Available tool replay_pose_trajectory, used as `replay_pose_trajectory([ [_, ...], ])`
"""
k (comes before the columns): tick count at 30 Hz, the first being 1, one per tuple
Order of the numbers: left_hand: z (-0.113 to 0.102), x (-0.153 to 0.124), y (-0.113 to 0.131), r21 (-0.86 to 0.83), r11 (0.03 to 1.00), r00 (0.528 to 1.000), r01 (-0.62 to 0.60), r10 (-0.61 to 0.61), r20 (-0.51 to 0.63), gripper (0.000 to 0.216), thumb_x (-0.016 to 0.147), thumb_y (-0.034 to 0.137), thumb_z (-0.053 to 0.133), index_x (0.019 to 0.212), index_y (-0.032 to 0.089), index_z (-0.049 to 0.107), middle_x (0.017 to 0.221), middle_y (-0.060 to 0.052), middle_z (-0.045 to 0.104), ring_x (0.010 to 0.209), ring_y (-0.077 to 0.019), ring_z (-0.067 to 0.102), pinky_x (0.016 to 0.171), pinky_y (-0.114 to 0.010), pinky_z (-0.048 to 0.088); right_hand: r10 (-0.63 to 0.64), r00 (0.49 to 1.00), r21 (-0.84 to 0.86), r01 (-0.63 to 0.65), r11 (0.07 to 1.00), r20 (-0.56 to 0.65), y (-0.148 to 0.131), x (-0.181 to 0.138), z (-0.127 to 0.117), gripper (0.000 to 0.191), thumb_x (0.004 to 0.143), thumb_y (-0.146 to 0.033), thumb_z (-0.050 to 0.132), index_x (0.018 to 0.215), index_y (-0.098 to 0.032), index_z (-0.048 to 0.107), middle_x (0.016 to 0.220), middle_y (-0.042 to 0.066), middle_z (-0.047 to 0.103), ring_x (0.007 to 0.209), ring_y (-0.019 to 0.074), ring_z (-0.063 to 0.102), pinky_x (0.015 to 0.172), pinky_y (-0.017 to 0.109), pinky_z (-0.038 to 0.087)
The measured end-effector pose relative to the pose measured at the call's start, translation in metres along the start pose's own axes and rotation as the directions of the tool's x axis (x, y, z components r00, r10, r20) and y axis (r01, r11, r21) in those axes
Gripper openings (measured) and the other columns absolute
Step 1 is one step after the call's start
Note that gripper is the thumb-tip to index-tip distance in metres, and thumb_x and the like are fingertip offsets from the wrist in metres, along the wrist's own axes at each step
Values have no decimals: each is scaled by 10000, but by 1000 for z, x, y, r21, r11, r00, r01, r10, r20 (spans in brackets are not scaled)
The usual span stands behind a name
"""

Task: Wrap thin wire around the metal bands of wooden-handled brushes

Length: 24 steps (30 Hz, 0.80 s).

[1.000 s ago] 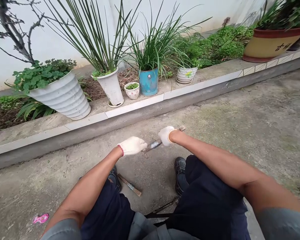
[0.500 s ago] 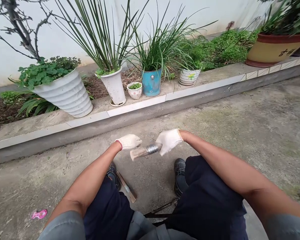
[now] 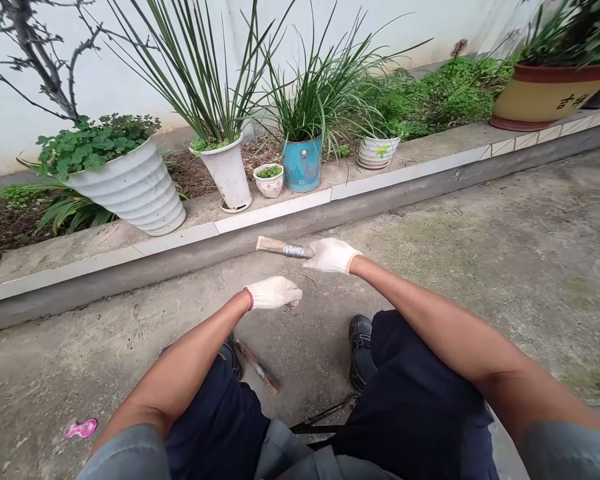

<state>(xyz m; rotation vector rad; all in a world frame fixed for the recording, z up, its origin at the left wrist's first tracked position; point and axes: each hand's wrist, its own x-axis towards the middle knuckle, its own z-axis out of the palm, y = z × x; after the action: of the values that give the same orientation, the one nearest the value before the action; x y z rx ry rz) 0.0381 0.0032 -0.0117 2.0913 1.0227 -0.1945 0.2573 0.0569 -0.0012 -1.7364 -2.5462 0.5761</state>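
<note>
White wall (image 3: pixel 440 23) — low tile-edged ledge (image 3: pixel 275 213) — patchy concrete floor (image 3: pixel 490 260), flat daylight.

greenery (image 3: pixel 465 97) along a tiled ledge (image 3: pixel 275 212)

a ribbed white pot (image 3: pixel 135 190) stands left, a blue pot (image 3: pixel 303 168) mid-row, a yellow pot (image 3: pixel 533 100) far right. a pink object (image 3: pixel 83 428) lies near left; a white wall (image 3: pixel 450 20) rises behind.

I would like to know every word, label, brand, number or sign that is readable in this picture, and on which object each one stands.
"吉" on the yellow pot with the red-brown rim.
A second character beside it: too slanted to read surely, perhaps "祥".
Pink object on the ground: any marking is too small to read.
Wire-wrapped tool: no readable text.
</note>
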Motion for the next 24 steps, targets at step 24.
replay_pose_trajectory([
  [24,12,6,-7,317,948,998,19,1,-64,508,1017,483,350,770,202,694,756,-59,695,595,-172,525,602,-302,345,80,987,-174,-55,983,140,14,-4,-9,374,807,-492,645,987,-180,749,914,134,740,814,245,689,690,300,461],
])
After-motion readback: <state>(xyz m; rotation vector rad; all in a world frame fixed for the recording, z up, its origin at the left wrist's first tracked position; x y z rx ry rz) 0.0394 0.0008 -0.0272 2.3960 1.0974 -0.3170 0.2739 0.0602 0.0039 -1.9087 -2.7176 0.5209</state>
